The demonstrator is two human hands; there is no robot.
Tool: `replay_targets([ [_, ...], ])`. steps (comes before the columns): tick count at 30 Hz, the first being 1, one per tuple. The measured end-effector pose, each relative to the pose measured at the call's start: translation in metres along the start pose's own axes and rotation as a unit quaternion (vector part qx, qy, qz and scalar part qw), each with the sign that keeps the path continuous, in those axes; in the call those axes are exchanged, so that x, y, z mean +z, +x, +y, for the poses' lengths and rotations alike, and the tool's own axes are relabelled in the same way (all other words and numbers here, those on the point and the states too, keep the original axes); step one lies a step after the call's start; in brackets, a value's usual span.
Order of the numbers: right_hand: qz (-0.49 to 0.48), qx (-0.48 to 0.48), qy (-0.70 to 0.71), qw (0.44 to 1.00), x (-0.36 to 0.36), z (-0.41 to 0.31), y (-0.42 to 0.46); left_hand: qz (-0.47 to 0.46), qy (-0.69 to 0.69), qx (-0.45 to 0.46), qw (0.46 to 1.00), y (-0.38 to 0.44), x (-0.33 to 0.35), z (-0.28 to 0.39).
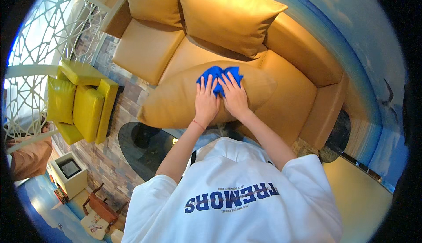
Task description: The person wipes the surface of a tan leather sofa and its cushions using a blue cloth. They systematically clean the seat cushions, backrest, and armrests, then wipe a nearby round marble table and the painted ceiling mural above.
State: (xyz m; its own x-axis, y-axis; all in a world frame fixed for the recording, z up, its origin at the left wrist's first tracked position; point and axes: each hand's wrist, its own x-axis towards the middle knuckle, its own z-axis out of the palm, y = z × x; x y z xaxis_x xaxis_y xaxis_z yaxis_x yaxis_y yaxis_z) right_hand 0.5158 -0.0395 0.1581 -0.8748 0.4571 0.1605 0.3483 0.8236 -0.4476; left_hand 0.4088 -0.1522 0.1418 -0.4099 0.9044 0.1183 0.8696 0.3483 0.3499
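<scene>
A crumpled blue cloth (216, 73) lies on a large tan cushion (171, 99) in front of me. Both hands press the cloth onto the cushion, fingers pointing away from me. My left hand (207, 103) covers the cloth's near left part, and a thin red band circles that wrist. Close beside it, my right hand (236, 97) holds down the right part with its fingers spread. The cushion's far side meets the seat of a tan sofa (290, 88), and its near edge is close to my body. My palms hide some of the cloth.
Two tan back cushions, one a wide pillow (224, 15), lean on the sofa back. A dark glossy table (141, 154) stands at my left, with a yellow-green armchair (87, 102) beyond. Further left are a white lattice screen (49, 28) and a brown wooden chair (102, 206).
</scene>
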Motion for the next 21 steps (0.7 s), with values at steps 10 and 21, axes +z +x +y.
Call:
replay_targets([
  [10,-0.110,-0.151,0.009,0.982,-0.005,-0.014,-0.104,-0.161,-0.049,0.044,0.985,-0.121,-0.026,0.017],
  [21,-0.040,-0.129,0.071,0.988,0.042,-0.035,0.046,0.040,0.026,-0.094,0.994,-0.034,-0.031,-0.039],
])
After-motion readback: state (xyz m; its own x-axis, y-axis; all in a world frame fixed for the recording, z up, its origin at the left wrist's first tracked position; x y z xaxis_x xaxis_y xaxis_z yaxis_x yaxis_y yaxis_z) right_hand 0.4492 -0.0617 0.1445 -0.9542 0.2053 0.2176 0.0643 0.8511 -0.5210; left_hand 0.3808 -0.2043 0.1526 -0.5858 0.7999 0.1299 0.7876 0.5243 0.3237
